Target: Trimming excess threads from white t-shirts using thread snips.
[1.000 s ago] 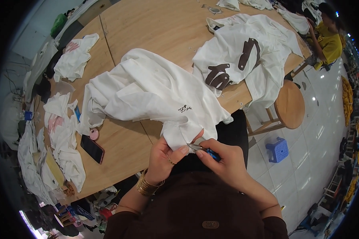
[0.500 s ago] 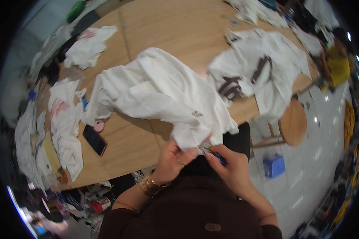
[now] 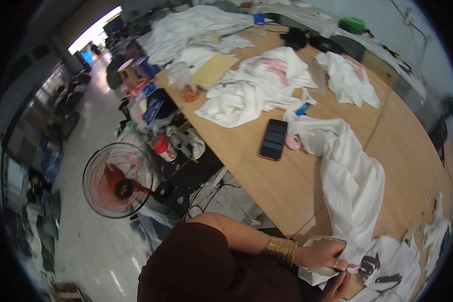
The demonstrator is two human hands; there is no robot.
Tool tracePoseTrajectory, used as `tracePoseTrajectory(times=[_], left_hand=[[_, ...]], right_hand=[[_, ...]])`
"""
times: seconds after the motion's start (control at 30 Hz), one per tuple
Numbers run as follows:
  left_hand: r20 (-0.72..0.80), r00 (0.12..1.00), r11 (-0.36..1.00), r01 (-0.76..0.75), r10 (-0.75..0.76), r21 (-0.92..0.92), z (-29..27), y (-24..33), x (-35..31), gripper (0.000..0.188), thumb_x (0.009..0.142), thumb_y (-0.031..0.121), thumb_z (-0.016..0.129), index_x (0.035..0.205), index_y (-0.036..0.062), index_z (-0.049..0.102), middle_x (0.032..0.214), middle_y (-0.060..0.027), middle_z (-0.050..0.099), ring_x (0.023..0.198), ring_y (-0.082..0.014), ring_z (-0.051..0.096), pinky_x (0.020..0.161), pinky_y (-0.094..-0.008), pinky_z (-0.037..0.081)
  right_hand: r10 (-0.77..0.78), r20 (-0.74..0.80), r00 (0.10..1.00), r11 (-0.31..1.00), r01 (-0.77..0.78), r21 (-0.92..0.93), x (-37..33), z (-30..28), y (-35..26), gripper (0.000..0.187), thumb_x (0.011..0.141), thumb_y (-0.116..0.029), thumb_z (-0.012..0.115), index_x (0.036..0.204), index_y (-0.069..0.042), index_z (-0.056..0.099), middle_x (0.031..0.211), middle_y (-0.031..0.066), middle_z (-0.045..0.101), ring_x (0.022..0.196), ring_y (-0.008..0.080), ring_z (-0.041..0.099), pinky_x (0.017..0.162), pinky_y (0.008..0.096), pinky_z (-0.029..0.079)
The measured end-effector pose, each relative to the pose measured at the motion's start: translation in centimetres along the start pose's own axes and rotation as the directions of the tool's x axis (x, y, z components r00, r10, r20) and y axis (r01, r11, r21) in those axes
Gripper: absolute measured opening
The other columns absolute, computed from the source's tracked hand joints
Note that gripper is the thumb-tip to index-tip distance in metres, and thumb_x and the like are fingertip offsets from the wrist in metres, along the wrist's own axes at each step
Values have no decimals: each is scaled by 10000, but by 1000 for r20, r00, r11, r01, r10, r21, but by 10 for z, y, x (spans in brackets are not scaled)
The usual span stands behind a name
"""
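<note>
My left hand [image 3: 323,254], with a gold bracelet at its wrist, pinches the edge of a white garment [image 3: 351,191]. The cloth runs from there in a long bunched strip across the wooden table. My right hand [image 3: 336,286] meets the left fingertips from below, its fingers bent together against the cloth. Most of that hand is outside the lower edge or hidden, and I cannot make out what it grips. Just beyond the hands lies another white garment with dark brown patches [image 3: 387,269].
A phone [image 3: 273,140] and a pink round object [image 3: 293,142] lie beside the cloth. More white garments [image 3: 254,90], a plastic cup [image 3: 189,90] and a yellow sheet [image 3: 214,70] cover the table's far left. A standing fan [image 3: 118,180] is on the floor at left.
My view has swung far to the left, so the hands now appear at lower right. The small blue-handled snips seen in my right hand before are no longer visible. Both hands remain at the cloth.
</note>
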State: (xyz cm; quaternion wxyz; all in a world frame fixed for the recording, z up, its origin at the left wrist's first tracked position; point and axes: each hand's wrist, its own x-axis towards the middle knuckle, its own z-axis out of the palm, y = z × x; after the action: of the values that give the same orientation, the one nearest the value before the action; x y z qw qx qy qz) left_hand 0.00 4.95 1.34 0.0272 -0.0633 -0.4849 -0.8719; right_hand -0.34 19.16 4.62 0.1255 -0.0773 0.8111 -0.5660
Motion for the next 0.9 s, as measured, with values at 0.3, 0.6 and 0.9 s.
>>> tracePoseTrajectory(times=[0.3,0.6,0.9], left_hand=[[-50,997,995,60,-64,-80,-4,7,-1,303,824,129,574,1069,-35,503,1038,-72,590,975,-133,538,865,-252,411],[-10,990,970,138,-139,201,2,-4,0,319,819,191,607,1019,-44,525,941,-63,583,880,-111,520,766,-261,419],[23,909,909,417,-416,-12,-11,11,5,453,866,65,493,1279,-49,345,1229,-167,501,1144,-204,478,958,-319,383]], right_hand=[[-203,26,979,977,205,-62,15,4,5,322,923,-221,488,1049,70,544,742,65,514,630,121,407,539,233,331],[-164,-102,981,983,155,-94,0,-5,18,201,884,-161,540,897,37,572,636,6,434,556,89,348,472,236,291],[22,-22,1000,998,-24,-57,10,-1,18,170,841,-126,580,940,8,612,789,76,640,708,100,568,669,227,442]])
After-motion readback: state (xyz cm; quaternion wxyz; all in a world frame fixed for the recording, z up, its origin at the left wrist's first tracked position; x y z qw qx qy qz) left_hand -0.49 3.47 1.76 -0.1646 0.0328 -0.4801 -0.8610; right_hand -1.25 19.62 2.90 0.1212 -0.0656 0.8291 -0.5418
